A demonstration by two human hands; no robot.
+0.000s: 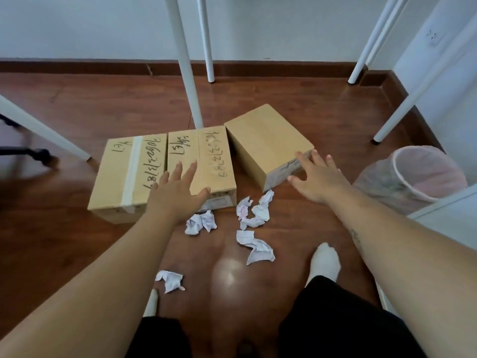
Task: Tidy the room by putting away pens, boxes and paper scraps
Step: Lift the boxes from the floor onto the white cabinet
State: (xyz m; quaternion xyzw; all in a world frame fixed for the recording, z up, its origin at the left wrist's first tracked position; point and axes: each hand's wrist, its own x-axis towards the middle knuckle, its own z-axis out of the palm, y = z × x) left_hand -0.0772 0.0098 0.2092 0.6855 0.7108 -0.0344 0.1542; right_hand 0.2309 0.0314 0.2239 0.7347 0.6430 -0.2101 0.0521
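Note:
Three cardboard boxes lie on the wooden floor: a taped left box (pixel 121 177), a middle box (pixel 211 156) with handwriting, and a right box (pixel 265 140) turned at an angle. My left hand (pixel 178 192) hovers open over the seam between the left and middle boxes. My right hand (pixel 318 177) is open with spread fingers over the near corner of the right box. Several crumpled paper scraps lie in front of the boxes: one (pixel 201 222), a cluster (pixel 255 209), a longer piece (pixel 255 248) and one near my foot (pixel 170 280). No pens are visible.
A mesh waste bin (pixel 423 174) with a plastic liner stands at the right. White table legs (pixel 187 73) rise behind the boxes and at both sides. My socked foot (pixel 325 262) rests on the floor. A black chair base (pixel 28 151) is at far left.

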